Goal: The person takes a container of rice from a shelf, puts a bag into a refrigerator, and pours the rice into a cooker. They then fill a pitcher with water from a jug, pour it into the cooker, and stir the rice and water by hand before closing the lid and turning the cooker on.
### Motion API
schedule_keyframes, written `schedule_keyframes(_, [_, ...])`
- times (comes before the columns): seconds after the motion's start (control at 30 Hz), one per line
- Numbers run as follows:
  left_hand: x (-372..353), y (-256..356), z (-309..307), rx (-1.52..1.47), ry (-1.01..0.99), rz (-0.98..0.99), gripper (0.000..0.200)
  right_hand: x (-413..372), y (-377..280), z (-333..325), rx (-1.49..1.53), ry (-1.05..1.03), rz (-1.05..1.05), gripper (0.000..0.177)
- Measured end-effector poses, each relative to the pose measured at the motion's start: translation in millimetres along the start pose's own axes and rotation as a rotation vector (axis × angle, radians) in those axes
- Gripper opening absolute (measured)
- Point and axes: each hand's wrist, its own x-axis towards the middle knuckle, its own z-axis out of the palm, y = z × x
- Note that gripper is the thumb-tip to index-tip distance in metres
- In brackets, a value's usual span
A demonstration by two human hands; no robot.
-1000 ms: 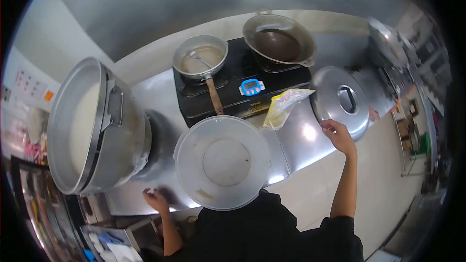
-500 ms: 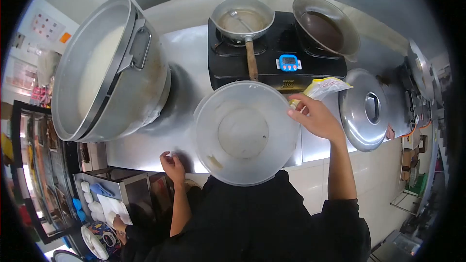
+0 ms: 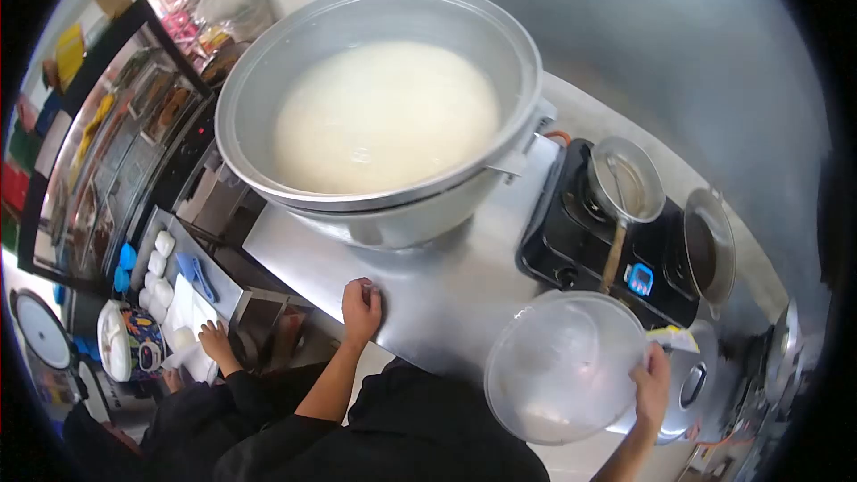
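Note:
My right hand (image 3: 652,382) grips the rim of a large translucent plastic bowl (image 3: 562,370), which is tilted at the counter's front edge. The inside of the bowl shows no contents. A yellow-and-white plastic packet (image 3: 674,337) lies partly hidden just past that hand. My left hand (image 3: 361,312) is closed with fingers curled, over the front edge of the steel counter (image 3: 428,295). Whether it holds anything is hidden. Beyond it stands a big metal pot (image 3: 393,219) filled with a pale, milky mass (image 3: 388,116).
A black gas stove (image 3: 571,241) carries a wooden-handled pan (image 3: 638,178) and a wok of dark liquid (image 3: 710,245). A blue timer (image 3: 639,279) sits on its front. A metal lid (image 3: 701,379) lies at right. At left, a co-worker's hand (image 3: 219,345) is over white paper.
My view has swung left, bringing the big pot to the middle. The bowl has tilted, with my right hand still on its rim. My left hand stays closed near the counter edge.

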Motion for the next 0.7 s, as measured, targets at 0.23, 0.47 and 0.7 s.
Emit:
schedule_keyframes(0.23, [20.9,-14.9,-10.4,0.039,-0.085,-0.007,0.016,-90.5,-155.1,-44.6,-0.176,0.261,-0.172,0.016])
schedule_keyframes(0.47, [22.9,-13.8,-9.4,0.053,-0.102,0.032,0.017,-90.4,-168.6,-53.7,-0.070,0.404,-0.194,0.021])
schedule_keyframes(0.7, [25.1,-11.0,-10.0,0.084,-0.126,0.025,0.017,-66.5,-108.3,-80.8,-0.118,0.278,-0.040,0.031])
